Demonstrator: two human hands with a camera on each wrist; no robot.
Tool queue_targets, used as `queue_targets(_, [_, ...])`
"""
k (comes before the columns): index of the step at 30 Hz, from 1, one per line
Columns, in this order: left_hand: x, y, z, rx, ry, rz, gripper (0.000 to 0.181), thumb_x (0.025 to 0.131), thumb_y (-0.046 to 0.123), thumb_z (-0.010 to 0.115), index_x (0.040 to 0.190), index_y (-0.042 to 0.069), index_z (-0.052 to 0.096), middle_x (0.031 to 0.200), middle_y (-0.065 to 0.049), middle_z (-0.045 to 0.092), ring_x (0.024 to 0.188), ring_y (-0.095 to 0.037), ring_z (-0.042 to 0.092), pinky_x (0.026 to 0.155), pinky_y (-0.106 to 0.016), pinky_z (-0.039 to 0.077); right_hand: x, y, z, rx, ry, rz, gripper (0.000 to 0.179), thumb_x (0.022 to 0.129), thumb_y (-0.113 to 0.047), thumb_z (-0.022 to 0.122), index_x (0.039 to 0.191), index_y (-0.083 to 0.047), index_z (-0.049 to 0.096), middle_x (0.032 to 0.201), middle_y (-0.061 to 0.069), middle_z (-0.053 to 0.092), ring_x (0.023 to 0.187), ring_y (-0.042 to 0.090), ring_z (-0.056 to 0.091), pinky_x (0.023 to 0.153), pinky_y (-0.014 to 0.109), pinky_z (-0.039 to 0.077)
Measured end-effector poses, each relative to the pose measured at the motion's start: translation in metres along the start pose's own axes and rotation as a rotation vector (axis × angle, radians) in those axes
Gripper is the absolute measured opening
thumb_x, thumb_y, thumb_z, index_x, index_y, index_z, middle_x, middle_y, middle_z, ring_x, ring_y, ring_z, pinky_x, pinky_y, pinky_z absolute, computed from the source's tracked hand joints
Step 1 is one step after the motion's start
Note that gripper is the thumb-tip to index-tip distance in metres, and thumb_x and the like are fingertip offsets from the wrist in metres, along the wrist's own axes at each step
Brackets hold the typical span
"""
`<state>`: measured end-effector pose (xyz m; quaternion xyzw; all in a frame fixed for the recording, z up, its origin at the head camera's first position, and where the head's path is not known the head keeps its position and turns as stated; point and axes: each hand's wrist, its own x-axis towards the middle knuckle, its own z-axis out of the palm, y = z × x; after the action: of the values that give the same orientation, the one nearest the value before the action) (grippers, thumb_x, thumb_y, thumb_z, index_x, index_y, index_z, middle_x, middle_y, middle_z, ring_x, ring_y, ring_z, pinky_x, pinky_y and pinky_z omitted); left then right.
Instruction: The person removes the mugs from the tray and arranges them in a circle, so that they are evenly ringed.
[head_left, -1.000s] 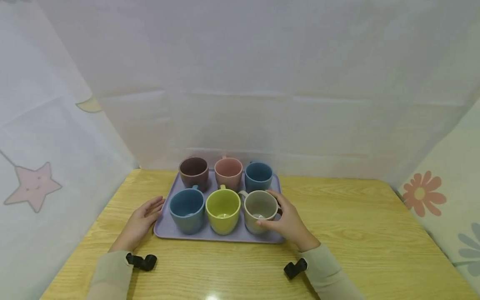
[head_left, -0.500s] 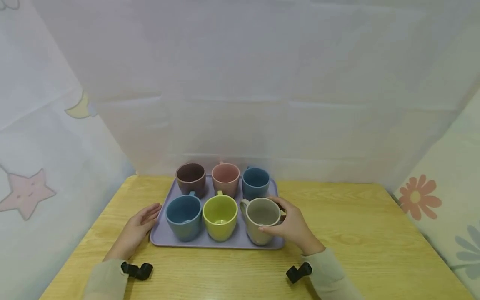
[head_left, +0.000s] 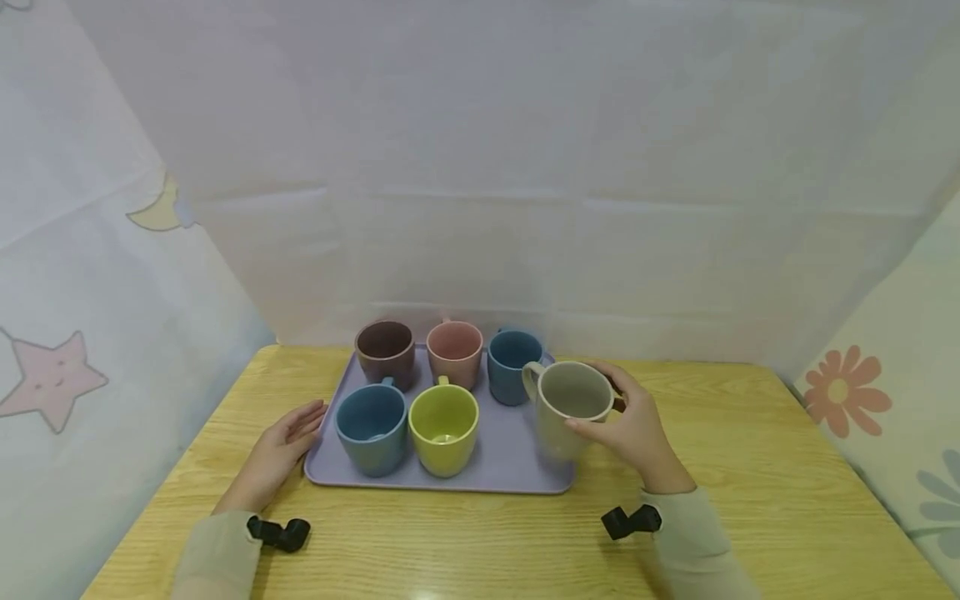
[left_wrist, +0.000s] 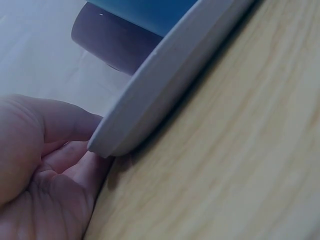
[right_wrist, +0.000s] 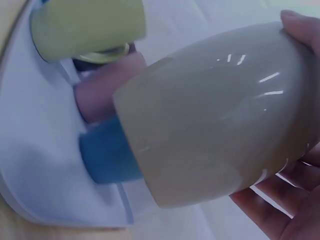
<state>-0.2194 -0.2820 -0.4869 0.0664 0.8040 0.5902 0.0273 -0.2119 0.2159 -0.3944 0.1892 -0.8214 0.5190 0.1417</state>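
My right hand (head_left: 633,429) grips a grey mug (head_left: 562,433) by its sides, thumb at the near rim and fingers round the far side. The mug is raised over the right edge of the lilac tray (head_left: 498,454), its handle pointing left; the right wrist view shows its smooth side and base above the tray. Along the tray's left edge, my left hand (head_left: 281,450) lies with relaxed fingers, and in the left wrist view its fingertips (left_wrist: 92,125) meet the tray's rim. A yellow-green mug (head_left: 444,437) and a blue mug (head_left: 371,437) stand in the tray's near row.
In the far row stand a brown mug (head_left: 386,358), a pink mug (head_left: 454,358) and a darker blue mug (head_left: 510,375). Wooden tabletop (head_left: 735,467) stretches to the right. A white cloth (head_left: 480,208) hangs behind the table, with printed cloths at both sides.
My right hand has lifted the grey mug off the tray's near right corner and carried it right. The left hand has stayed at the tray's left edge.
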Motion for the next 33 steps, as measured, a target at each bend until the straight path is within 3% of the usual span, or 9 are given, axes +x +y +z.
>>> queue_targets(8, [0.001, -0.002, -0.001, 0.018, 0.008, -0.001, 0.054, 0.099, 0.011, 0.047, 0.147, 0.0, 0.025, 0.148, -0.02, 0.031, 0.134, -0.034, 0.031, 0.088, -0.006, 0.038, 0.004, 0.007, -0.021, -0.06, 0.137, 0.025, 0.074, 0.066, -0.018, 0.087, 0.132, -0.016, 0.052, 0.124, 0.001, 0.056, 0.105, 0.016, 0.051, 0.079, 0.028, 0.049])
queue_targets(16, [0.002, -0.006, -0.002, 0.013, 0.023, -0.011, 0.054, 0.098, 0.01, 0.049, 0.147, 0.001, 0.027, 0.148, -0.017, 0.033, 0.133, -0.033, 0.033, 0.089, -0.007, 0.038, 0.007, 0.033, -0.038, -0.084, 0.218, 0.169, 0.073, 0.071, -0.026, 0.084, 0.135, -0.022, 0.049, 0.126, 0.002, 0.053, 0.107, 0.015, 0.049, 0.081, 0.024, 0.048])
queue_targets(26, [0.001, -0.005, -0.003, -0.007, 0.019, 0.009, 0.054, 0.098, 0.01, 0.049, 0.146, -0.001, 0.026, 0.148, -0.02, 0.032, 0.133, -0.034, 0.032, 0.089, -0.007, 0.038, 0.008, 0.058, -0.055, -0.128, 0.379, 0.337, 0.077, 0.071, -0.039, 0.081, 0.137, -0.02, 0.047, 0.125, 0.006, 0.051, 0.107, 0.023, 0.052, 0.069, 0.014, 0.049])
queue_targets(33, [0.004, -0.005, 0.0, -0.002, 0.019, 0.019, 0.054, 0.098, 0.011, 0.05, 0.146, 0.0, 0.028, 0.148, -0.019, 0.032, 0.133, -0.034, 0.033, 0.089, -0.007, 0.038, 0.005, 0.07, -0.068, -0.167, 0.547, 0.385, 0.076, 0.068, -0.042, 0.082, 0.134, -0.021, 0.05, 0.121, 0.002, 0.053, 0.103, 0.018, 0.054, 0.07, 0.016, 0.048])
